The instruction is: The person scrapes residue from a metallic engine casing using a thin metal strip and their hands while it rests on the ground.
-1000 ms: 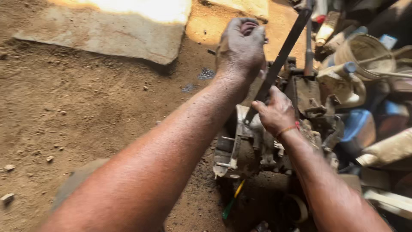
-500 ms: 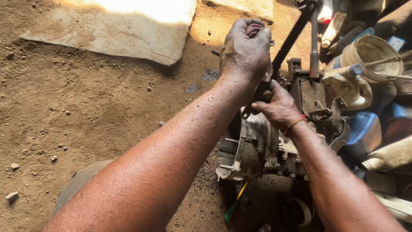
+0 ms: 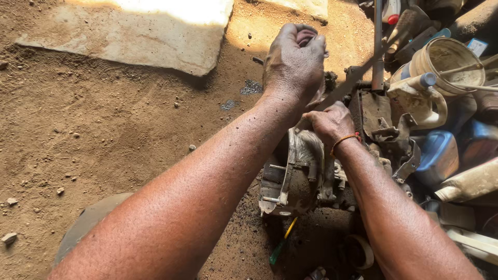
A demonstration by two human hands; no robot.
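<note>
Fingers of the right hand (image 3: 331, 124) are curled shut around the lower end of a long dark metal bar (image 3: 348, 83), the knuckles pressed together and an orange thread band on the wrist; the left hand (image 3: 294, 62), further out, is also closed into a fist, its fingertips (image 3: 306, 35) folded into the palm, though whether it grips the bar or only rests against it cannot be told from here; nearest the camera, both grimy forearms reach forward over dark, oily soil where a screwdriver with a yellow and green handle (image 3: 282, 241) lies beside a roll of tape (image 3: 361, 251); just beyond, directly under the right hand, a dirty grey engine casing (image 3: 293, 179) stands on the ground with its open round face turned to the left; the bar slants up and right from the casing, past a greasy metal block (image 3: 381, 122); to the right sit a blue container (image 3: 438, 153), a stained jug with a blue cap (image 3: 421, 96) and a pale bucket (image 3: 448, 59); farthest off, a flat stone slab (image 3: 140, 33) lies on the sunlit dirt.
</note>
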